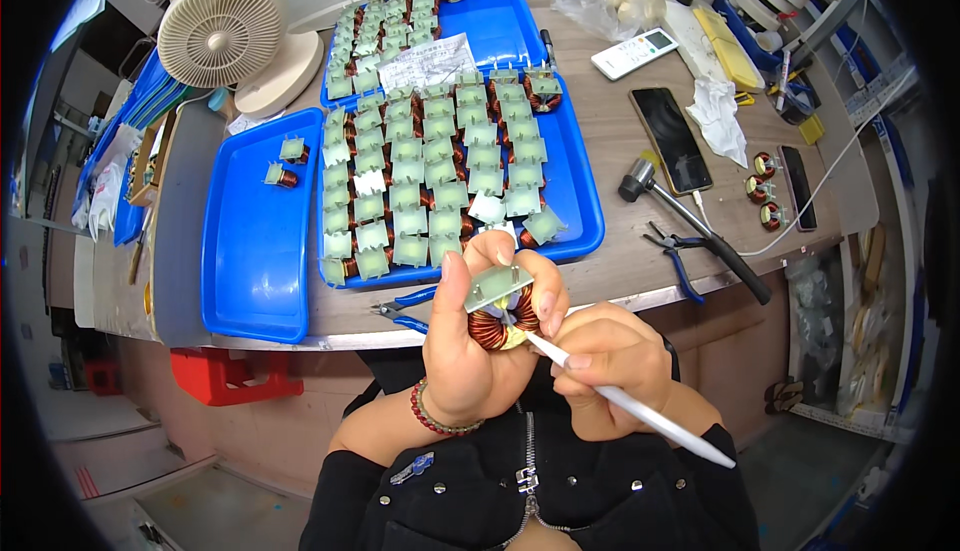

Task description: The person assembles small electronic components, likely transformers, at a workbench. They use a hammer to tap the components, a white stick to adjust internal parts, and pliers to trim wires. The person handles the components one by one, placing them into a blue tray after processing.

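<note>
Light is bright, the curved rim warped and fading black

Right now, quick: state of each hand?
Left hand: closed on a copper-wound coil with a green plate.
Right hand: closed on a white stick, tip at the coil.

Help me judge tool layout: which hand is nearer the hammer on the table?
Right. The right hand is below and left of the hammer in this view; the left hand, gripping a copper-wound coil, is farther left.
</note>
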Demonstrator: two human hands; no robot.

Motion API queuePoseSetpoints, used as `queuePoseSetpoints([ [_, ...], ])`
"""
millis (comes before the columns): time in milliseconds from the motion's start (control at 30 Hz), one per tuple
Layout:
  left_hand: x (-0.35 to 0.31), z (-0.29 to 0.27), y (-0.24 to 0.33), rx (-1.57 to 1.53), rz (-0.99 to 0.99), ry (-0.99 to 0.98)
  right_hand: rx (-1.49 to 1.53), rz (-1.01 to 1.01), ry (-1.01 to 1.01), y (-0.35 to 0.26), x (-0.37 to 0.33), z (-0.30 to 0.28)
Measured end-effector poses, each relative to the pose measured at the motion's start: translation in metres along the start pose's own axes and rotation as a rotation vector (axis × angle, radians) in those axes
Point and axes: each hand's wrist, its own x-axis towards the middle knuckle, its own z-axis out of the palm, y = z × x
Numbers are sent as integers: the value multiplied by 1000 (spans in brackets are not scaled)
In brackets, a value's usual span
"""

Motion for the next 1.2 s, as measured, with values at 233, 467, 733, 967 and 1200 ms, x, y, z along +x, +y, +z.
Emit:
queuePoseSetpoints([
  [233, -2, 2, -1, 41, 26, 2, -59, -7, 22, -5, 0, 5],
  [467, -10, 0, -5, 153, 59, 93, -155, 3, -34, -6, -4, 9],
  [733, -1, -8, 3, 126, 47, 98, -97, -62, 33, 6, -4, 4],
  [967, -6, -19, 9, 507, 91, 94, -460, -82, -14, 5, 11, -8],
  [1200, -8, 5, 21, 913, 108, -32, -580, 20, -98, 11, 24, -7],
])
